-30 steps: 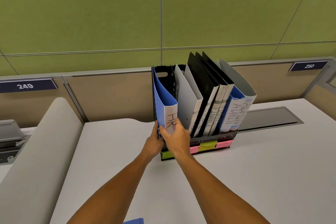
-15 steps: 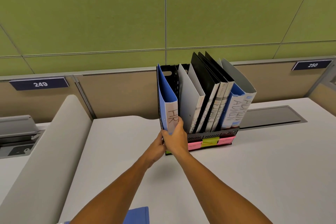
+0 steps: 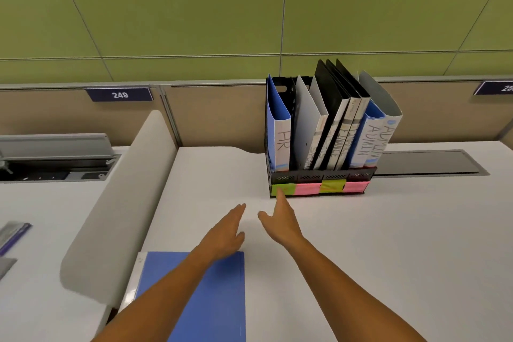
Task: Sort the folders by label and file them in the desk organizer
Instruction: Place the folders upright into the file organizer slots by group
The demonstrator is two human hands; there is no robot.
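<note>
Blue HR folder (image 3: 279, 130) upright in organizer (image 3: 319, 175); both hands (image 3: 227, 230) flat-fingered, empty, above desk (image 3: 388, 244).

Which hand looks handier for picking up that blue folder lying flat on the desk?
Probably the left hand: it hovers open just past the blue folder, its forearm lying across the cover. The right hand is open too, but off to the folder's right.

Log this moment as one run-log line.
left hand: open, empty | right hand: open, empty | HR folder: filed in organizer | blue folder: flat on desk, unfiled
</note>
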